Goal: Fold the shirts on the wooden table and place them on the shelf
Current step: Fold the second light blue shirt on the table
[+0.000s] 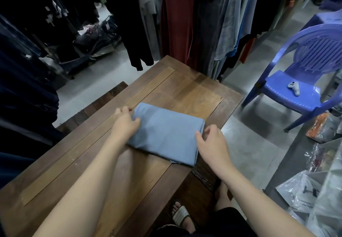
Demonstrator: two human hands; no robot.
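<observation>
A light blue shirt lies folded into a compact rectangle on the wooden table, near its right edge. My left hand rests at the shirt's left end, the thumb on top of the cloth and the fingers curled over its far left corner. My right hand sits at the shirt's right edge, fingers loosely bent, thumb touching the cloth; whether it holds the cloth I cannot tell. No shelf is in view.
A purple plastic chair with a small white game controller on its seat stands to the right. Racks of hanging clothes crowd the far side and left. Plastic-wrapped goods lie at the right. My sandalled foot shows below the table edge.
</observation>
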